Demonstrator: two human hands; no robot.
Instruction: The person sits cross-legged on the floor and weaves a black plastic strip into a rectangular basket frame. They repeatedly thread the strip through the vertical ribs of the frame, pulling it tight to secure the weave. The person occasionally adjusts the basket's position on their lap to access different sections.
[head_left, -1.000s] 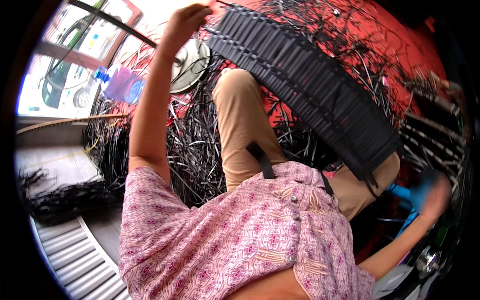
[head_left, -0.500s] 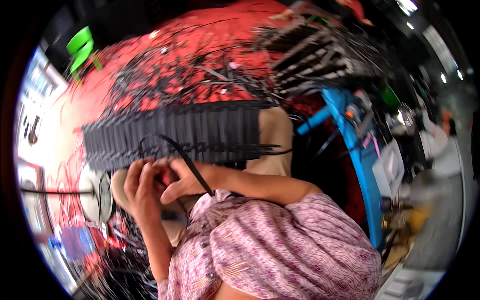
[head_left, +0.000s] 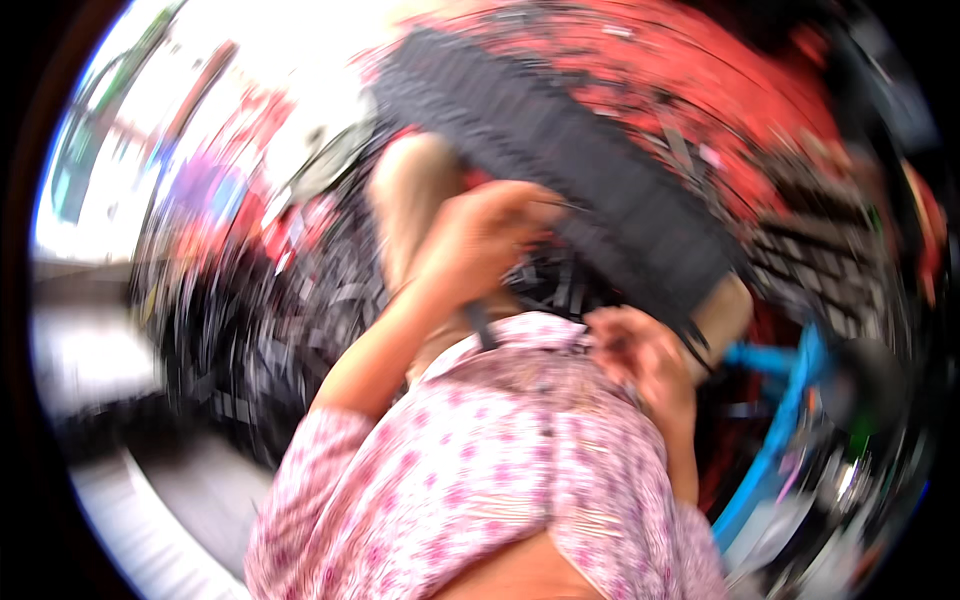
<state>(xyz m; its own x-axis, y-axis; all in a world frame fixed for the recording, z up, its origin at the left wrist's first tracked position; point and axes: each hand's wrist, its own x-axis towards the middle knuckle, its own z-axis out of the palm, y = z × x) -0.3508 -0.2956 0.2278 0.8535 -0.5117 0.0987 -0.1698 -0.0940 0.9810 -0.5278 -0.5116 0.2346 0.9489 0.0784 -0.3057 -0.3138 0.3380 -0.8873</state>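
Note:
A long black panel of woven strips (head_left: 560, 150) lies slantwise across my knees, from the upper left down to the right. My left hand (head_left: 490, 235) is at its near edge, fingers curled in and smeared by motion; what they pinch is too blurred to make out. Below that wrist a short dark strip (head_left: 480, 325) shows against my lap. Nearer my body, my right hand (head_left: 642, 355) hangs beside the panel's right end, its fingers loosely apart and nothing visible in them. Loose strip ends (head_left: 690, 345) stick out close to this hand.
Black strips (head_left: 270, 350) lie heaped at the left, and more are scattered over the red floor (head_left: 720, 60). A blue frame (head_left: 785, 430) stands at my right. Beyond it is a stack of dark slatted pieces (head_left: 815, 240). The whole view is blurred.
My view has swung left, so the panel now slants. My hands, close together before, have parted: the left is by the panel edge, the right farther right. The strip arching over them is gone from there.

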